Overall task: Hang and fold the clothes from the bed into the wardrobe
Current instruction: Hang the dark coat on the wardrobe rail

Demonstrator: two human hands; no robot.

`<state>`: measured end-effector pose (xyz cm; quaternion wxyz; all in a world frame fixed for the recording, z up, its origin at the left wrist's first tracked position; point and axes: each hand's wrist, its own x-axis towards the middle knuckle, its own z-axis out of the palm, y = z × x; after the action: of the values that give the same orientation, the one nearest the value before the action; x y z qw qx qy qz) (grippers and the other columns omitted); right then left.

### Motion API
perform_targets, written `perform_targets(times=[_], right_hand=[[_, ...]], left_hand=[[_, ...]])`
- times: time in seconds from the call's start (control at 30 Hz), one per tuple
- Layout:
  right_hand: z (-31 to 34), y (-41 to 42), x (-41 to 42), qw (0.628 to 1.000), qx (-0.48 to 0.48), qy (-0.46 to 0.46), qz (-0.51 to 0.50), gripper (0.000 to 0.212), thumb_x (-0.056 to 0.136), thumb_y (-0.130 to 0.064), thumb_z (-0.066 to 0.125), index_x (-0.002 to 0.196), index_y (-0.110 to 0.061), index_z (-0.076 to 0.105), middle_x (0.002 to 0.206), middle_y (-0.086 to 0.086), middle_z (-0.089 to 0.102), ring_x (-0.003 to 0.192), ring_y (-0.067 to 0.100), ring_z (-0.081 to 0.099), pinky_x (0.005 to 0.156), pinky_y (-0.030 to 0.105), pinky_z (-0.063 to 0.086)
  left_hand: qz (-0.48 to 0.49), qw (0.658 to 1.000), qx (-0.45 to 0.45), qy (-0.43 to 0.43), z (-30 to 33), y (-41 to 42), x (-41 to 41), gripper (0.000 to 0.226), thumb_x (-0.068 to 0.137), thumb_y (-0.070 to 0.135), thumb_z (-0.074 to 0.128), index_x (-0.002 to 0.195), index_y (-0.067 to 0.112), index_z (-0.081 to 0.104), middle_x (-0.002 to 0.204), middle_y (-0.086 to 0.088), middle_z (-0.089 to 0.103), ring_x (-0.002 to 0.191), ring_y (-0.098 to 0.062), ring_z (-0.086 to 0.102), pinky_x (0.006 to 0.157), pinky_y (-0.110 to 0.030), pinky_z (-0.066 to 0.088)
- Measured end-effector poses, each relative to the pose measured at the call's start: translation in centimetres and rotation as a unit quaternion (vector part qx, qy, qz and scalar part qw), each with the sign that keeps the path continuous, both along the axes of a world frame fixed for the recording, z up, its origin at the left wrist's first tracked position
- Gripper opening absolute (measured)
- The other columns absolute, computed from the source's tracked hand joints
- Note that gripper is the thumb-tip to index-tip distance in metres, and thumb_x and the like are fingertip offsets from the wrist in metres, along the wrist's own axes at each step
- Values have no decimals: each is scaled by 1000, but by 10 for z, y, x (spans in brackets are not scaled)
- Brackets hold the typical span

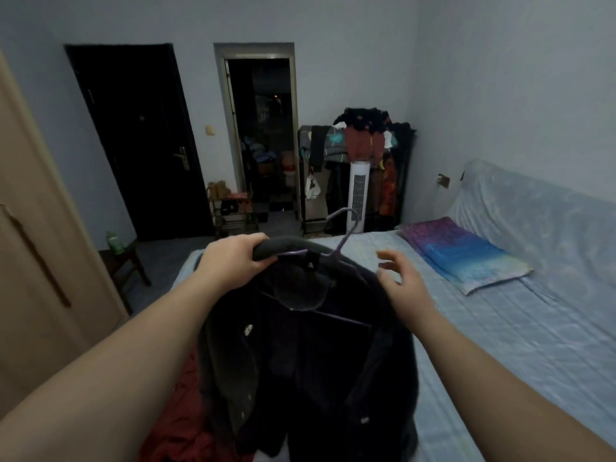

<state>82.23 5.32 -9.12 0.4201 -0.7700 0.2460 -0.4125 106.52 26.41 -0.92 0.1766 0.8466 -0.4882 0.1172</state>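
The left hand (238,258) grips the collar of a dark, buttoned jacket (310,371) draped on a purple hanger (343,235); the right hand (400,281), fingers loose and seemingly blurred, hovers beside its shoulder.

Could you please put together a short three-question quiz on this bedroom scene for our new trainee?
1. True or false: the left hand grips the collar of the dark jacket.
2. The right hand is: A) gripping the hanger's hook, B) open beside the jacket's shoulder, C) resting on the pillow.
3. Fill in: the jacket hangs on a purple ____.

Key:
1. True.
2. B; its fingers are spread and hold nothing.
3. Hanger; its hook sticks up above the collar, over the bed, with a red garment below.
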Motion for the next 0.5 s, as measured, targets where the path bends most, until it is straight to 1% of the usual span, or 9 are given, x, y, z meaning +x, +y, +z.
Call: perform_targets(times=[0.03, 0.07, 0.1, 0.13, 0.2, 0.27, 0.33, 0.4, 0.5], right_hand=[[-11, -4, -2, 997, 54, -24, -39, 25, 97, -8, 55, 119, -19, 59, 121, 1, 61, 106, 13, 59, 89, 14, 47], [-22, -10, -3, 994, 81, -17, -70, 22, 99, -11, 52, 119, -19, 59, 121, 3, 62, 109, 17, 59, 94, 23, 47], [-32, -14, -2, 991, 107, 7, -77, 22, 100, -18, 52, 121, -19, 59, 121, 4, 63, 112, 21, 59, 96, 29, 45], [-39, -16, 0, 990, 109, 61, -71, 27, 99, -26, 55, 125, -19, 58, 123, 5, 63, 115, 23, 58, 97, 33, 43], [-49, -13, 7, 978, 7, 203, -45, 55, 90, -41, 65, 138, -20, 48, 134, 5, 54, 124, 25, 49, 105, 38, 39], [-55, -10, 19, 950, -81, 299, -47, 73, 85, -40, 68, 148, -23, 33, 143, 3, 41, 131, 29, 38, 110, 44, 36], [-57, -13, 31, 951, -64, 295, -66, 67, 85, -21, 63, 146, -21, 35, 139, 10, 41, 127, 35, 41, 106, 43, 38], [-57, -19, 38, 965, -26, 245, -83, 54, 82, -7, 55, 135, -18, 50, 125, 15, 53, 116, 36, 51, 97, 38, 42], [-46, -23, 43, 978, 20, 192, -83, 38, 82, -4, 53, 117, -16, 64, 106, 10, 65, 100, 29, 60, 81, 28, 41]], left_hand=[[12, 1000, -2, -3, -2, 1, 2, 24, 85, 58, 60, 105, 45, 57, 88, 15, 67, 83, -15, 65, 73, -35, 54], [24, 1000, -4, -6, -5, 3, 5, 24, 85, 59, 59, 104, 45, 56, 87, 14, 67, 83, -16, 65, 71, -35, 54], [35, 999, -7, -6, -7, 5, 8, 23, 85, 60, 59, 103, 46, 55, 86, 14, 66, 82, -17, 65, 70, -35, 53], [45, 999, -9, -6, -8, 6, 10, 23, 85, 60, 59, 102, 46, 55, 85, 14, 66, 81, -17, 65, 70, -35, 53], [59, 998, -11, -3, -11, 8, 11, 23, 85, 61, 59, 101, 45, 55, 85, 14, 66, 82, -17, 65, 70, -35, 53], [76, 997, -12, -4, -15, 6, 9, 27, 84, 63, 57, 105, 45, 56, 89, 14, 67, 85, -19, 66, 72, -36, 53], [99, 995, -2, -1, -20, 4, 7, 32, 83, 65, 57, 108, 45, 56, 95, 12, 69, 91, -21, 66, 75, -36, 54], [107, 993, 43, 32, -25, 1, 9, 41, 82, 66, 58, 116, 43, 54, 105, 9, 69, 98, -22, 65, 77, -35, 51], [60, 977, 135, 152, -29, 1, 7, 57, 81, 64, 66, 126, 33, 50, 113, 6, 64, 102, -18, 62, 83, -33, 49]])
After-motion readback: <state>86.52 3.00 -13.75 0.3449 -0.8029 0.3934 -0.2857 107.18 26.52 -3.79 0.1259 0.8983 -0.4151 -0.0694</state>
